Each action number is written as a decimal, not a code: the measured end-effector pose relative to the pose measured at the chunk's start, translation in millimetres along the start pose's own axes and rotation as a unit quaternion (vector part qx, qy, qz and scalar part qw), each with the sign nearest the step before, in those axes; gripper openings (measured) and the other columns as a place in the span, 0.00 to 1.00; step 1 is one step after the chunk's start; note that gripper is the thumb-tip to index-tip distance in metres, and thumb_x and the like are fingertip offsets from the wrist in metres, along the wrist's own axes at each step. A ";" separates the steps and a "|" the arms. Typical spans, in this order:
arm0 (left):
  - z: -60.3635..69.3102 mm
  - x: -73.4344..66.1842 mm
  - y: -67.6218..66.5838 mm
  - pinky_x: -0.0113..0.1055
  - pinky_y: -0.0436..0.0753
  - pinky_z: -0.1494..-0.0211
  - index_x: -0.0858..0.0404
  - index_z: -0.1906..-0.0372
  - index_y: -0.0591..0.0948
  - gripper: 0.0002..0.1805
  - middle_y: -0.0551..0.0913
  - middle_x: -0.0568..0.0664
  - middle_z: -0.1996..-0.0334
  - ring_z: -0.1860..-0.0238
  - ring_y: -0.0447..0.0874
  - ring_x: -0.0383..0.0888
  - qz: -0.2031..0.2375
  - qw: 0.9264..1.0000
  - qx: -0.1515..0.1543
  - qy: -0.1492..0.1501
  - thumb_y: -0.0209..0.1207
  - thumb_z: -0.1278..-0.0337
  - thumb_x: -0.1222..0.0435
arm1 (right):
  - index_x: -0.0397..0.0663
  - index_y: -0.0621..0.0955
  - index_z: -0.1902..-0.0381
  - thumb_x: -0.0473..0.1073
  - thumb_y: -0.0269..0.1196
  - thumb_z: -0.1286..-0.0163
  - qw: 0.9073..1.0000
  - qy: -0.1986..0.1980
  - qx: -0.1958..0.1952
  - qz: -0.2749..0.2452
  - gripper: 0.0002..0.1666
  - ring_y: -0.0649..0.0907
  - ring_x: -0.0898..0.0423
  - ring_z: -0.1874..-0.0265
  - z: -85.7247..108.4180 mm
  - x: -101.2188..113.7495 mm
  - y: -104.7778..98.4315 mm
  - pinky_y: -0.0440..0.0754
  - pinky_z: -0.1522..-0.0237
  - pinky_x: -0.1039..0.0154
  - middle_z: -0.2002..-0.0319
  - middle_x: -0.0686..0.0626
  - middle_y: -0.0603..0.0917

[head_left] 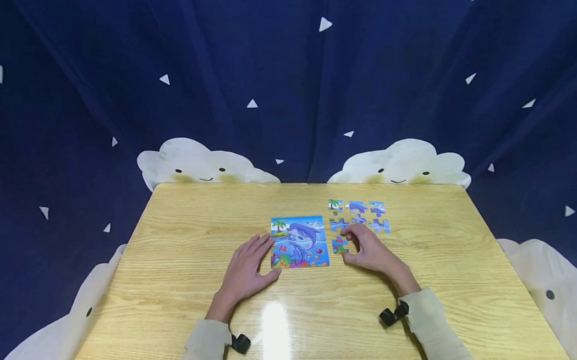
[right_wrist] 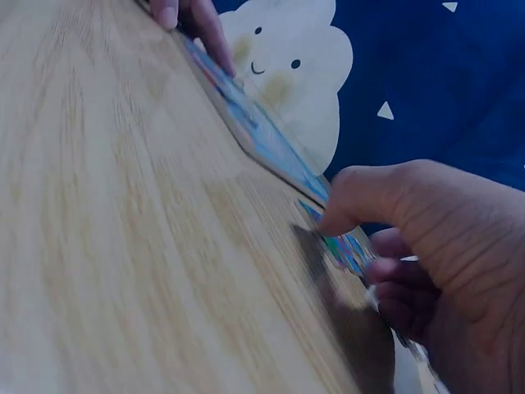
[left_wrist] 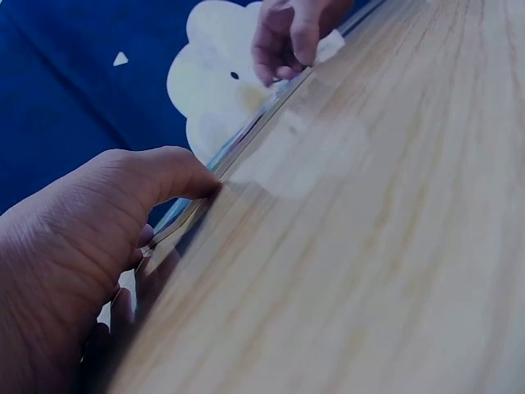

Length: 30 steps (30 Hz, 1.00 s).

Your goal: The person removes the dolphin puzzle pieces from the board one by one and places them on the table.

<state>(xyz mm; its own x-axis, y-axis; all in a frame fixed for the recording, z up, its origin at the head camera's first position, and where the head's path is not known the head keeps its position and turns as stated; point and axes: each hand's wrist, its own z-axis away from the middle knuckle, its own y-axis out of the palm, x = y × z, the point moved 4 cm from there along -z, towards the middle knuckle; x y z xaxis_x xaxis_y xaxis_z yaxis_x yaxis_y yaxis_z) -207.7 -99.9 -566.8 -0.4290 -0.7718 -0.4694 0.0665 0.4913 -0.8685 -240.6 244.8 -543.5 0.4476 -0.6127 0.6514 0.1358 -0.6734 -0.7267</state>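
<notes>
A square dolphin picture board [head_left: 303, 242] lies flat on the wooden table. My left hand [head_left: 248, 268] rests at its left side, fingers along the edge and thumb at the near left corner. Right of the board, several jigsaw pieces with the same dolphin scene lie in loose rows, including a palm-tree piece [head_left: 335, 204] and a dolphin piece [head_left: 357, 207]. My right hand [head_left: 371, 252] pinches a coral-coloured jigsaw piece [head_left: 339, 246] at the near left of that group, thumb on its near side. The right wrist view shows this piece [right_wrist: 343, 253] low at the table. My right hand partly covers the pieces behind it.
The light wooden table [head_left: 177, 313] carries a bright glare strip near its front. A dark blue curtain [head_left: 281, 65] with white triangles and smiling clouds hangs behind and beside it. Each wrist wears a small black camera [head_left: 241, 343].
</notes>
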 end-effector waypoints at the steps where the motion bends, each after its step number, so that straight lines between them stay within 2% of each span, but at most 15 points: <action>1: 0.1 -0.1 -0.1 0.56 0.58 0.20 0.49 0.18 0.65 0.46 0.62 0.42 0.19 0.17 0.53 0.49 0.001 1.000 0.000 0.001 0.59 0.38 0.36 | 0.38 0.80 0.46 0.38 0.73 0.43 1.000 0.000 -0.005 -0.006 0.27 0.73 0.54 0.63 0.0 1.7 -0.1 0.73 0.63 0.65 0.59 0.44 0.77; 4: 0.5 -0.3 -0.5 0.57 0.59 0.20 0.49 0.19 0.65 0.46 0.62 0.43 0.19 0.18 0.54 0.50 0.002 1.000 -0.005 0.004 0.59 0.37 0.35 | 0.36 0.80 0.42 0.36 0.73 0.42 0.999 -0.006 -0.019 -0.028 0.29 0.74 0.52 0.63 -0.9 10.7 -0.2 0.74 0.65 0.66 0.59 0.43 0.78; 8: 0.6 0.1 -1.0 0.58 0.59 0.20 0.50 0.19 0.66 0.46 0.63 0.44 0.19 0.18 0.55 0.51 0.006 1.000 -0.011 0.006 0.59 0.38 0.36 | 0.36 0.81 0.41 0.35 0.72 0.39 0.998 -0.037 -0.022 -0.036 0.27 0.76 0.52 0.66 -3.9 26.6 4.1 0.76 0.67 0.66 0.62 0.43 0.79; 13: 0.1 1.0 -0.4 0.57 0.58 0.20 0.49 0.19 0.66 0.46 0.63 0.44 0.19 0.18 0.54 0.51 0.007 1.000 -0.010 0.005 0.60 0.38 0.36 | 0.34 0.82 0.42 0.35 0.72 0.39 0.997 -0.062 0.003 -0.042 0.26 0.77 0.51 0.65 -9.7 46.0 18.1 0.79 0.63 0.64 0.63 0.43 0.79; 19: -0.3 1.4 0.1 0.58 0.59 0.21 0.50 0.19 0.66 0.46 0.64 0.45 0.19 0.18 0.55 0.52 0.006 1.000 -0.015 0.007 0.59 0.37 0.36 | 0.37 0.82 0.42 0.39 0.74 0.41 0.996 -0.081 0.037 -0.025 0.29 0.76 0.53 0.63 -20.9 63.5 38.1 0.77 0.61 0.63 0.62 0.46 0.79; 26: 0.4 0.7 0.6 0.56 0.57 0.20 0.49 0.19 0.66 0.45 0.62 0.42 0.19 0.18 0.54 0.50 0.011 1.000 -0.007 0.001 0.59 0.38 0.36 | 0.41 0.76 0.29 0.50 0.76 0.38 0.995 -0.065 0.079 0.010 0.42 0.74 0.56 0.60 -28.4 69.2 55.5 0.75 0.56 0.59 0.59 0.48 0.77; 30: -0.1 1.1 1.1 0.56 0.57 0.19 0.48 0.19 0.65 0.46 0.62 0.42 0.19 0.17 0.53 0.49 0.009 1.000 -0.005 -0.001 0.58 0.37 0.35 | 0.42 0.77 0.29 0.54 0.74 0.35 0.993 -0.046 0.107 0.033 0.41 0.73 0.57 0.60 -28.6 68.6 59.8 0.78 0.55 0.56 0.55 0.50 0.76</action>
<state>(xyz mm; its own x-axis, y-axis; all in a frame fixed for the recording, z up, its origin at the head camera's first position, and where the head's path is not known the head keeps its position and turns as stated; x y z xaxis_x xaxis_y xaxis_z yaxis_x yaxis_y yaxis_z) -208.2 -100.2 -568.3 -0.4265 -0.7636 -0.4849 0.0656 0.5085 -0.8585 -227.1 150.7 -536.1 0.5394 -0.6055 0.5852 0.2831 -0.5241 -0.8033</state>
